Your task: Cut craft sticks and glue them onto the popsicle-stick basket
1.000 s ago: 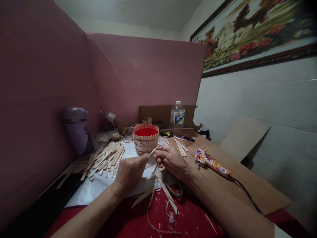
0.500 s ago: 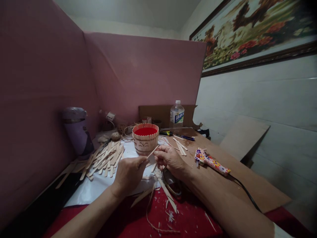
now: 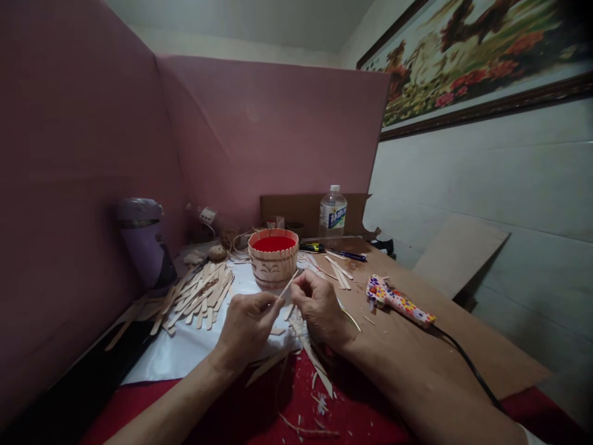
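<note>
My left hand (image 3: 244,324) pinches the near end of a thin wooden stick (image 3: 287,288) between thumb and fingers. The stick slants up to the right, and my right hand (image 3: 322,309) has its fingertips closed at the far end. Just behind both hands stands a small round tub (image 3: 273,271) faced with wooden slats, red inside, with dark bands and a leaf-like motif. Below the hands lie pale wood strips (image 3: 315,364) and shavings. A thin curved yellowish edge (image 3: 351,319) shows beside my right wrist; the rest of it is hidden.
Craft sticks (image 3: 204,296) are heaped at the left near a purple tumbler (image 3: 146,247). At the back stand a plastic bottle (image 3: 333,213) and a twine ball (image 3: 217,253). A flower-patterned glue gun (image 3: 398,301) with a black cord lies right, on brown board (image 3: 463,346).
My right hand has turned and shifted slightly, now covering most of the curved object under it. The stick stays between both hands, held at a steeper slant. The view has moved slightly.
</note>
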Available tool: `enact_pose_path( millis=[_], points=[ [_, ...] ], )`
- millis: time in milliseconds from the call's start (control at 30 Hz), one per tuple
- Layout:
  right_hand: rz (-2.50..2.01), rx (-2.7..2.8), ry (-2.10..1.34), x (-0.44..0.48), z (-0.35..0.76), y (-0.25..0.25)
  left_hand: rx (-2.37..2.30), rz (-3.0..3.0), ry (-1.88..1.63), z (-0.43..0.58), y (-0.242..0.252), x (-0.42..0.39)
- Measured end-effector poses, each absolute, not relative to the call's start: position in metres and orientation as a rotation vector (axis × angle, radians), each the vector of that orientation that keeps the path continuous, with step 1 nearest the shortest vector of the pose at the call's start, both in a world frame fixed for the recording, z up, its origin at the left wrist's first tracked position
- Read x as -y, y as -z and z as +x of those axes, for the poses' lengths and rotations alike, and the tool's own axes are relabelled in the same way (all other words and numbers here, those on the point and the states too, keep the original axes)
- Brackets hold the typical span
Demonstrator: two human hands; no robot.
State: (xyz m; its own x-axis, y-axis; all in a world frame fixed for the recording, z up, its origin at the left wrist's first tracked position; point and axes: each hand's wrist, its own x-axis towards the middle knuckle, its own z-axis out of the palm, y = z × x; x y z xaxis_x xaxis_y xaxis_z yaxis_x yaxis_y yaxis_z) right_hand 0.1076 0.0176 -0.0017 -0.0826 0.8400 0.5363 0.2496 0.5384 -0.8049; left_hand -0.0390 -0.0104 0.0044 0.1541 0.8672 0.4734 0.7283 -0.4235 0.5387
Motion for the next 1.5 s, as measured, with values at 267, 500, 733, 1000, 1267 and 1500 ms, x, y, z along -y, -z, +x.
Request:
enact_pose_path(
  millis=[267,500,733,1000,1267,1500],
  points=[
    [-0.873,1.802,-0.156,-0.014,0.11,0.006,-1.376,1.763,-1.145,-0.033,-0.014,0.017],
    [-0.774,1.364,-1.058,-0.019,0.107,-0.001,-1.086,1.379,-1.041,-0.04,-0.016,0.008],
    [-0.697,1.326,-1.232,-0.023,0.109,-0.005,-1.064,1.495,-1.018,-0.036,-0.013,0.009],
    [-0.796,1.49,-1.142,-0.014,0.107,-0.004,-1.121,1.737,-1.131,-0.036,-0.015,0.007],
    [-0.841,1.58,-1.048,-0.013,0.109,0.0,-1.132,1.658,-0.982,-0.04,-0.014,0.006],
    [-0.759,1.466,-1.14,-0.014,0.104,0.002,-1.153,1.607,-1.082,-0.034,-0.011,0.003]
  ],
)
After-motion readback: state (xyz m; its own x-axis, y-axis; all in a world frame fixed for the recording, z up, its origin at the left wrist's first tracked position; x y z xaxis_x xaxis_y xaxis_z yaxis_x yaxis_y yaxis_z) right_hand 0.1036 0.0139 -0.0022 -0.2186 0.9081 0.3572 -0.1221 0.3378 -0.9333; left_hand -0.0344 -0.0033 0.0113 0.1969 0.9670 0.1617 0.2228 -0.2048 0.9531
